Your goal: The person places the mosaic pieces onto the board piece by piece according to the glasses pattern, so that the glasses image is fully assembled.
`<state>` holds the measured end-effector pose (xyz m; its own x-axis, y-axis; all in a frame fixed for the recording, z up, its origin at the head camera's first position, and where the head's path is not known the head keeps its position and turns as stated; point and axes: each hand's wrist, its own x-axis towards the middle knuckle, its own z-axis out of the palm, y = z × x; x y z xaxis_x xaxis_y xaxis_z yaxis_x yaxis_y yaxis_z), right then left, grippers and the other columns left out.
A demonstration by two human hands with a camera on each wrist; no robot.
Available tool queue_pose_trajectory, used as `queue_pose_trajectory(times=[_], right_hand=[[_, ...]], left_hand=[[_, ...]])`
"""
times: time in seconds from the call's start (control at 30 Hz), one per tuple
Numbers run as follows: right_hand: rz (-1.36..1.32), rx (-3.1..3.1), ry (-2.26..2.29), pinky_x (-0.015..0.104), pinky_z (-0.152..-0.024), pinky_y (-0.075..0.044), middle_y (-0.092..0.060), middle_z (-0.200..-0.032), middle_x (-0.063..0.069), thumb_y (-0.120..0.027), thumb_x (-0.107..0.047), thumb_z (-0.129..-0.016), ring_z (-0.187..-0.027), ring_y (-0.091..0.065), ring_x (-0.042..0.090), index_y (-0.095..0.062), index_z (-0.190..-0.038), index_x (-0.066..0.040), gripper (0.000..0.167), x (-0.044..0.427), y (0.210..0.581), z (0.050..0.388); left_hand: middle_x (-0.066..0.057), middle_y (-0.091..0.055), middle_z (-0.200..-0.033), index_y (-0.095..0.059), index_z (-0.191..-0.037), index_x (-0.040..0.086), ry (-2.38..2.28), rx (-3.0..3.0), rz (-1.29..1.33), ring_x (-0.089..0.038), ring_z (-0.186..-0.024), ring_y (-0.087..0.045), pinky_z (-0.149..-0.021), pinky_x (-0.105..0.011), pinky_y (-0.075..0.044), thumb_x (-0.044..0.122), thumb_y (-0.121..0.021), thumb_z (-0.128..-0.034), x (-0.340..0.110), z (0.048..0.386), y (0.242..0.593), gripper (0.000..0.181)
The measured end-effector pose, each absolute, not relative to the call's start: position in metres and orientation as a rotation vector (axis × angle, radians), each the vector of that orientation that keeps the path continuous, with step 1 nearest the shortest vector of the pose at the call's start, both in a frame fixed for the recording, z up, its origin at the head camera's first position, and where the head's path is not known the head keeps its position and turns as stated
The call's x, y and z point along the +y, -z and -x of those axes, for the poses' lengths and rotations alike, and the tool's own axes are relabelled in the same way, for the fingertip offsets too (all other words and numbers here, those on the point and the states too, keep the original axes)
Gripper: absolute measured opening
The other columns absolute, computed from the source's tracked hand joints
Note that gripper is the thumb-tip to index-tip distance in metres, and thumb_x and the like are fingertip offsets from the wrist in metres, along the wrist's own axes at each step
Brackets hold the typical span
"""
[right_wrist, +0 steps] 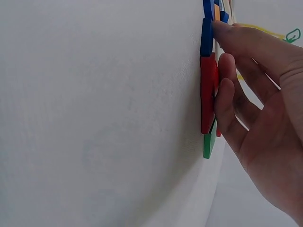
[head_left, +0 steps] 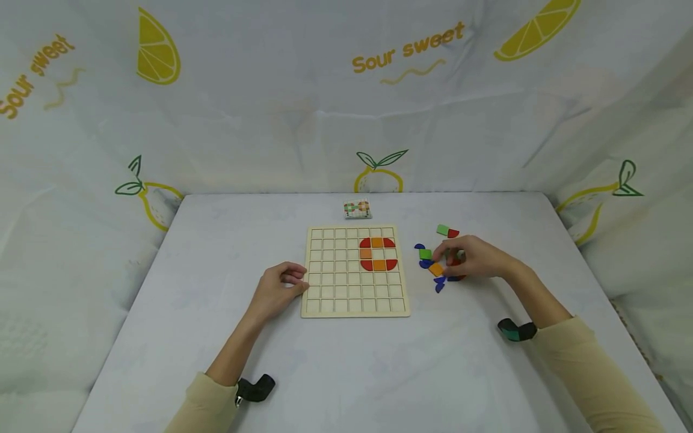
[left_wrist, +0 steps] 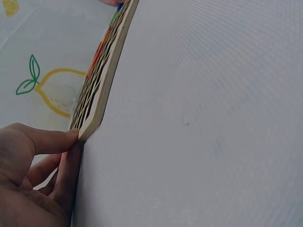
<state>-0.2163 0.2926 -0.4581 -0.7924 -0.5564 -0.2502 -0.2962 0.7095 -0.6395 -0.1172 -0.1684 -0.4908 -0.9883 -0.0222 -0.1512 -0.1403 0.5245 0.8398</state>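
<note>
A pale wooden grid board [head_left: 341, 296] lies mid-table, with a ring of red quarter-round and orange square tiles [head_left: 377, 242] at its upper right. The thumb of my left hand [head_left: 278, 288] touches the board's left edge, the fingers loosely bent beside it; the left wrist view has this hand [left_wrist: 38, 175] at the board's corner. Over the loose pieces on the right, my right hand [head_left: 473, 255] pinches an orange square tile [head_left: 436, 269] between thumb and forefinger. Its other fingers hang beside red pieces [right_wrist: 207, 94] in the right wrist view and partly cover several pieces from above.
Around the right hand lie blue pieces [head_left: 440, 288], a green square [head_left: 425, 254], and a light green tile [head_left: 443, 230] next to a red one [head_left: 453, 233]. A small patterned card [head_left: 357, 208] sits behind the board. White lemon-printed cloth [head_left: 260, 120] rises at the back.
</note>
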Motion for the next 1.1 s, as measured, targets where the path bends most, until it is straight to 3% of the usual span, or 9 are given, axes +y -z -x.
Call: queue_pose_trajectory(times=[0.7, 1.1], right_hand=[[0.65, 2.561, 0.847, 0.021, -0.066, -0.051, -0.066, -0.086, 0.0, -0.088, -0.015, -0.09, -0.078, -0.058, 0.013, -0.078, -0.11, -0.013, 0.023, 0.296, 0.462, 0.211], [0.677, 2.586, 0.913, 0.021, -0.071, -0.054, -0.074, -0.1, 0.001, -0.089, -0.017, -0.091, -0.081, -0.06, 0.013, -0.081, -0.116, -0.012, 0.027, 0.292, 0.448, 0.213]], left_hand=[[-0.012, -0.074, -0.11, -0.075, -0.121, 0.004, -1.492, 2.632, 0.134, -0.017, -0.095, -0.07, -0.083, -0.022, -0.051, 0.008, -0.083, -0.0922, -0.17, 0.117, 0.493, 0.03], [-0.012, -0.075, -0.111, -0.075, -0.121, 0.005, -1.49, 2.635, 0.107, -0.016, -0.095, -0.069, -0.083, -0.022, -0.052, 0.009, -0.084, -0.0923, -0.17, 0.118, 0.493, 0.03]])
